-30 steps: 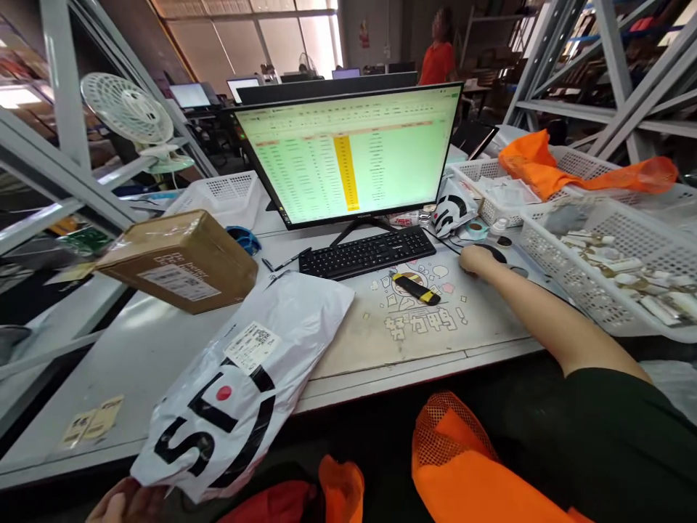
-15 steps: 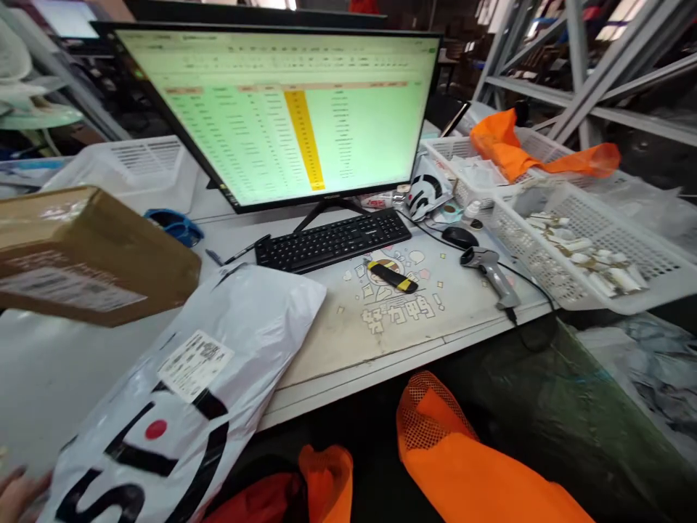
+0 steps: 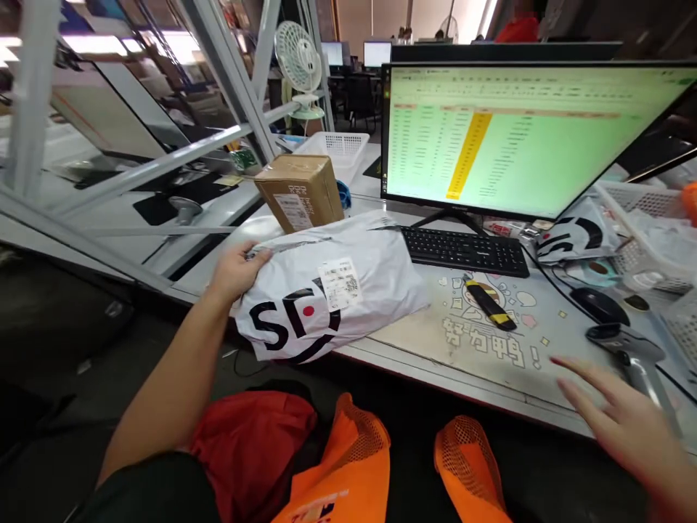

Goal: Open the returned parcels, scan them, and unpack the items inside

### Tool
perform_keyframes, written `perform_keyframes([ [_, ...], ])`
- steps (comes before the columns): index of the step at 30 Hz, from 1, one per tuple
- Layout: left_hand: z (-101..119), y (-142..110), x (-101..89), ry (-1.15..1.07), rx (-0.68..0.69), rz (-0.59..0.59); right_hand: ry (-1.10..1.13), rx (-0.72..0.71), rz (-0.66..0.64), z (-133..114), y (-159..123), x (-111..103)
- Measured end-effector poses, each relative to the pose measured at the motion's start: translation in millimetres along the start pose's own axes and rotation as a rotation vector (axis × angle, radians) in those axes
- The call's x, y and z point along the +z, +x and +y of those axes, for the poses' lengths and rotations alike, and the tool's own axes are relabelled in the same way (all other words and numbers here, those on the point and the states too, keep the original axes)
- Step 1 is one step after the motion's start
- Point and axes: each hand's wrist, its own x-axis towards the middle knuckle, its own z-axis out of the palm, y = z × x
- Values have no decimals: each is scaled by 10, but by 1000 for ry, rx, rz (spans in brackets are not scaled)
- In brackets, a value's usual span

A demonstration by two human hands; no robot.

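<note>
A white plastic mailing bag [image 3: 375, 283] with a big black logo, a red dot and a printed label lies across the table's left front part. My left hand [image 3: 237, 270] grips its upper left end, fingers closed over the plastic. Low on the right, my right hand [image 3: 626, 418] is somewhat blurred, its fingers stretched out and holding nothing. Beside that hand sits a grey barcode scanner [image 3: 626, 345], partly covered by it. A black and yellow utility knife [image 3: 490, 303] rests on the printed mat [image 3: 435, 319].
Behind the bag stands a cardboard box [image 3: 321, 189]. A monitor [image 3: 523, 145], a black keyboard [image 3: 465, 250] and a mouse [image 3: 599, 305] occupy the table. White plastic baskets [image 3: 647, 196] line the right side. Metal frame bars [image 3: 218, 145] rise at the left.
My view has turned left. My left hand, earlier only at the frame's edge, now holds the bag's end. The bag lies more level across the table edge. My right hand has come into view.
</note>
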Motion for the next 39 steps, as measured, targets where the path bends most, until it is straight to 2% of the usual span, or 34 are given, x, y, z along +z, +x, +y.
perform_keyframes([
  [2,181,-209,-157,10,201,205,29,-21,-50,-123,370,276],
  [4,358,-425,-305,138,423,379,-55,17,-29,-222,799,570],
  [6,492,-586,-428,294,592,442,-192,100,-56,-277,1140,818],
  [8,587,-661,-505,360,676,379,-280,164,-116,-298,1317,996],
  [10,694,-663,-517,376,646,224,-326,174,-126,-305,1354,1113],
  [12,869,-629,-445,427,585,77,-353,149,-75,-308,1318,1182],
  [14,1129,-588,-293,501,587,-34,-332,129,-27,-308,1266,1213],
  [18,1755,-488,128,537,742,-168,-191,152,62,-287,1196,1194],
  [21,2121,-347,359,585,717,-233,-68,208,166,-260,1182,1143],
  [23,2263,-228,388,635,680,-261,19,234,225,-237,1190,1112],
  [26,2327,-76,204,569,660,-175,183,248,297,-196,1207,1078],
  [30,2251,-37,-226,174,585,133,512,372,391,-221,1204,1002],
  [32,2201,-73,-325,-67,531,267,743,404,411,-322,1213,904],
  [35,2161,-126,-190,-461,483,317,1100,306,374,-598,1317,657],
  [37,2164,-146,34,-681,446,280,1242,206,385,-825,1476,455],
  [39,2187,-162,266,-790,410,201,1320,113,455,-1030,1691,267],
])
